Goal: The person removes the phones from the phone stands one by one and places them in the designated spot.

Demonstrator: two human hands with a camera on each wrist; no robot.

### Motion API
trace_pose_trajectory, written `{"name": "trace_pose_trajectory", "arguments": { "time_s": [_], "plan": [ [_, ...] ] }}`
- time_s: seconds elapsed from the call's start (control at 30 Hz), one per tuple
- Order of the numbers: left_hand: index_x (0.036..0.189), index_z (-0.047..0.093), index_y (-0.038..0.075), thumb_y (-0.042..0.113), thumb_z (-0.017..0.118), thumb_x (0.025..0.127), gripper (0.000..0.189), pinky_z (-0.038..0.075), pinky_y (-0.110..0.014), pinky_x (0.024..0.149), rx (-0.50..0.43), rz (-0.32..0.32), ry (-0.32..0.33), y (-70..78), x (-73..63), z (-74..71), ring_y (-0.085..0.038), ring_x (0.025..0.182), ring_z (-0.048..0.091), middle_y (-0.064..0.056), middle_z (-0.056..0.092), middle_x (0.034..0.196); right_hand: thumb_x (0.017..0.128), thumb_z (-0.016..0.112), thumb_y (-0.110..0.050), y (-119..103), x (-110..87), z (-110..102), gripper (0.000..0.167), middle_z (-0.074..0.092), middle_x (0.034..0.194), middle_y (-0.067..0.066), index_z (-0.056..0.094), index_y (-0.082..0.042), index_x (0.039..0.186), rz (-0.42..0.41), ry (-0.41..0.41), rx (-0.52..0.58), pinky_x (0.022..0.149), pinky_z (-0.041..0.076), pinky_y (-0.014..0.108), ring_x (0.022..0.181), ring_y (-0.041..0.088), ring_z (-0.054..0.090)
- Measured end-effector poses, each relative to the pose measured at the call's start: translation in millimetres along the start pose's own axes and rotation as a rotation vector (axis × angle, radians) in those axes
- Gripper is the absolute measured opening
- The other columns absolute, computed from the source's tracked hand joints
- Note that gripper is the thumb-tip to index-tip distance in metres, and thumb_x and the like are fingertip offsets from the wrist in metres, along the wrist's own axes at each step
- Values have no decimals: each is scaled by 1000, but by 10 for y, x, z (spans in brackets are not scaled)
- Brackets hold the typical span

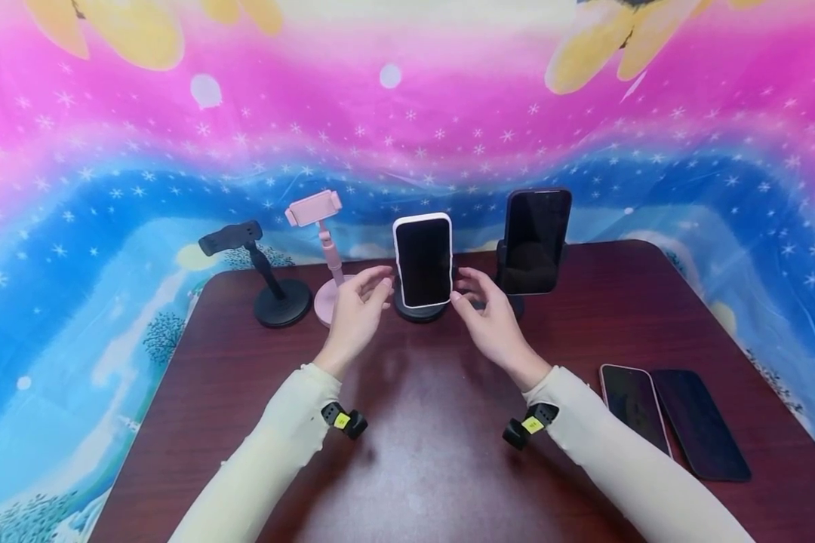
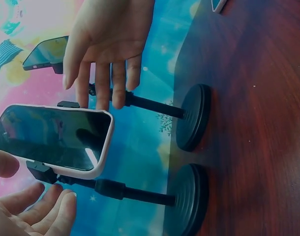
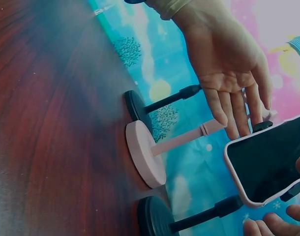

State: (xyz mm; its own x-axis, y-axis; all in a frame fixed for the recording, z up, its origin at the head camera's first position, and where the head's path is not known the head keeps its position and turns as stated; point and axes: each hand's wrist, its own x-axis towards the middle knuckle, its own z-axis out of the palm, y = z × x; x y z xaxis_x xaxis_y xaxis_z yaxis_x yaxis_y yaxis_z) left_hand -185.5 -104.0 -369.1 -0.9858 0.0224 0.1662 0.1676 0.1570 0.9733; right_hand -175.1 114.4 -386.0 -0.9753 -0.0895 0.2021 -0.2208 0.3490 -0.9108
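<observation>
Watching from my remote seat, I find the white-cased phone (image 1: 423, 260) in the clamp (image 2: 42, 172) of a black stand (image 2: 110, 189) near the far edge of the tabletop (image 1: 414, 452), with the left hand (image 1: 355, 315) and right hand (image 1: 494, 320) flanking it, fingers relaxed and gripping nothing. For what looks like straightening or seating it, I would press both long edges evenly and lightly, bracing the clamp so the stand doesn't tip. The phone hides most of its clamp from my head view, and I cannot tell whether the right hand actually touches the phone.
</observation>
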Motion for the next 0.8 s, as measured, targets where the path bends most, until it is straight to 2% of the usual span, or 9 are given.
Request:
{"name": "trace_pose_trajectory", "arguments": {
  "time_s": [0.2, 0.53, 0.8],
  "plan": [
    [133, 61, -3, 10, 56, 103, 33, 57, -53, 96, 2, 25, -8, 31, 41, 21, -36, 121, 66, -24, 64, 134, 103, 55, -17, -75, 70, 27, 48, 58, 141, 23, 46, -4, 148, 8, 5, 4, 95, 53, 48, 120, 35, 60],
    [134, 60, -4, 11, 55, 103, 35, 61, -47, 91, 26, 34, -35, 19, 101, 61, -33, 123, 65, -23, 65, 134, 105, 54, -18, -124, 160, 79, 48, 53, 145, 24, 44, -3, 149, 28, 12, 35, 106, 49, 54, 129, 38, 56],
    [141, 52, -8, 10, 52, 104, 41, 57, -56, 96, 13, 11, -81, -8, 134, 113, -37, 125, 62, -29, 60, 137, 107, 49, -18, -140, 197, 103, 47, 53, 145, 26, 43, 0, 149, 36, 12, 37, 110, 47, 54, 133, 38, 54]
  ]
}}
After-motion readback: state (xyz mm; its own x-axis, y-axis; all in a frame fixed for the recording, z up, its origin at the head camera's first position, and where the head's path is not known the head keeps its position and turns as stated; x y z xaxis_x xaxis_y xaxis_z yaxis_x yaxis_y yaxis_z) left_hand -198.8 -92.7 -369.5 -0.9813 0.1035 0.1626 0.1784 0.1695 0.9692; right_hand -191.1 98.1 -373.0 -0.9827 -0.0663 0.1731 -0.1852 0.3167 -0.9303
